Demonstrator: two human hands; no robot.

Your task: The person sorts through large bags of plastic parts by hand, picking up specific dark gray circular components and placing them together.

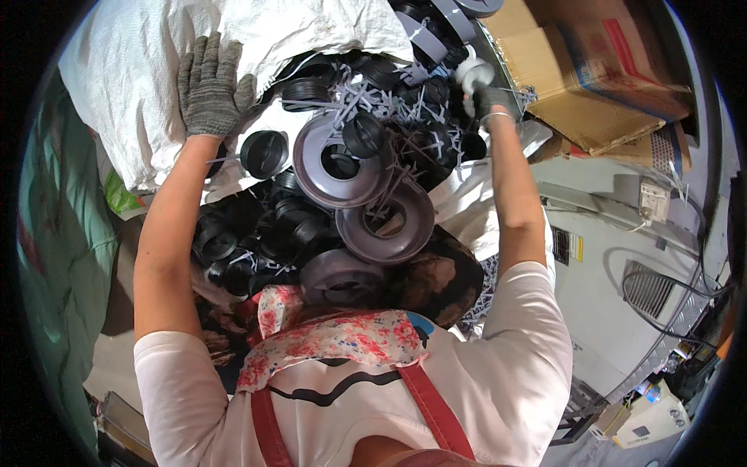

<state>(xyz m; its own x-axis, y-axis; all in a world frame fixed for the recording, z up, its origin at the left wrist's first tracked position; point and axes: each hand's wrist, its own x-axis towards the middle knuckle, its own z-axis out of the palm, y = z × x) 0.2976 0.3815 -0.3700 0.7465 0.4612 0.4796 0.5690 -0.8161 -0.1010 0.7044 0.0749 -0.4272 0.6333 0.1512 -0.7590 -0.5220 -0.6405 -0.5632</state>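
My left hand (210, 89), in a grey knit glove, lies flat with fingers stretched on a white woven sack (140, 70). At the upper right, my gloved right hand (493, 100) is closed on a white round plastic part (474, 71); its fingers are partly hidden. Between my arms lies a heap of black round plastic caps (264, 153) and grey sprue scraps (354, 101). Two grey plastic rings, an upper ring (307, 159) and a lower ring (422, 226), rest on the heap. A similar grey round part (338, 276) sits nearer my body.
An opened cardboard box (560, 86) stands at the far right. Below it is a light grey machine (591, 272) with a vent, a cable and a white socket (654, 200). Green cloth (66, 257) hangs at the left. A small beige box (654, 416) stands at the lower right.
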